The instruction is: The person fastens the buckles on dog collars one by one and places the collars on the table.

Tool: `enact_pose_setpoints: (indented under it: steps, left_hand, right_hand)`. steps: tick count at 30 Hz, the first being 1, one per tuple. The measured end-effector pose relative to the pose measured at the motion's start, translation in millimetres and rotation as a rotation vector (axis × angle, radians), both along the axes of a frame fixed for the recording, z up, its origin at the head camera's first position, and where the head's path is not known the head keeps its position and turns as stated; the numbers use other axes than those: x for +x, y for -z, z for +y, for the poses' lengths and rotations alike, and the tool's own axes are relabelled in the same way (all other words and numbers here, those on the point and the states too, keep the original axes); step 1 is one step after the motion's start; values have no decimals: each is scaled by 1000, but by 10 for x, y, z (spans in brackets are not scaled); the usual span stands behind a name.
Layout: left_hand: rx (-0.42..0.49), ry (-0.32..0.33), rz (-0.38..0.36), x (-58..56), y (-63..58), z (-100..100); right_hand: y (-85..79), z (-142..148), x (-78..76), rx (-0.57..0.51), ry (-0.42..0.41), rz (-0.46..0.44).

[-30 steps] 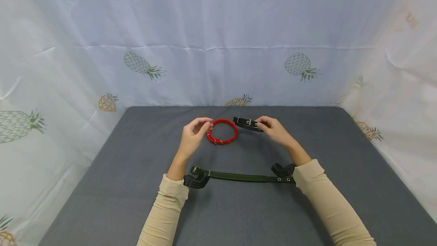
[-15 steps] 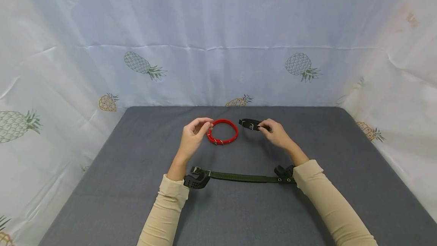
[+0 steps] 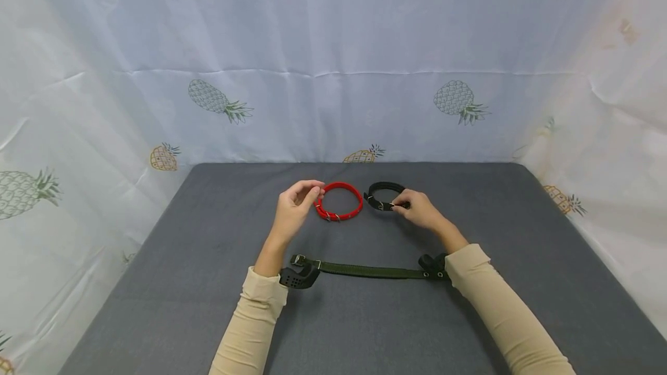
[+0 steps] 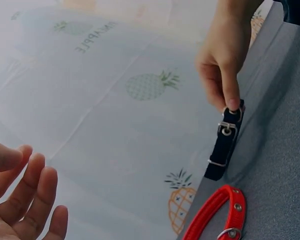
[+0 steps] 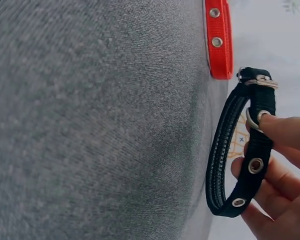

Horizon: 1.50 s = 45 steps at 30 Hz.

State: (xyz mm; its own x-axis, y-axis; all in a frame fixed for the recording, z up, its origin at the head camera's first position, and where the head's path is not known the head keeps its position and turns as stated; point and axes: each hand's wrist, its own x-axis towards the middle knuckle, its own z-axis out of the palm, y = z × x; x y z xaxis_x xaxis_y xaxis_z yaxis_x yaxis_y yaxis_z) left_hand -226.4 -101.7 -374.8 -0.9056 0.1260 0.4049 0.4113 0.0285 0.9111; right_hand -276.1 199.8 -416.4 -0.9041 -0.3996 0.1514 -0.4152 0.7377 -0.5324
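Observation:
My right hand pinches a black collar by its buckle side, between thumb and fingers. The collar is fastened into a ring, with metal eyelets and a D-ring in the right wrist view. Just left of it, a red collar, also closed into a ring, lies on the table. Beside the red one is my left hand, held up with loosely bent fingers and nothing in them. In the left wrist view its fingertips are apart from the collars.
A green collar lies stretched across the grey table, nearer to me, its right end partly behind the right sleeve. Black wrist devices sit under both wrists. A pineapple-print curtain hangs behind the table.
My right hand has moved slightly right and down, tilting the black collar from edge-on so its ring shape now shows lower beside the red collar. The left hand has stayed put.

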Motion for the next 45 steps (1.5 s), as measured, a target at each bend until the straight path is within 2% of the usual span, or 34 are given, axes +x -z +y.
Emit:
enact_pose_setpoints:
  steps: [29, 39, 45]
  left_hand:
    - [0, -10, -3, 15, 11, -16]
    - [20, 39, -6, 10, 3, 40]
    - [-3, 38, -14, -7, 9, 29]
  right_hand:
    - [89, -66, -11, 26, -44, -95]
    - [123, -64, -4, 39, -9, -143]
    - [94, -46, 25, 8, -10, -124]
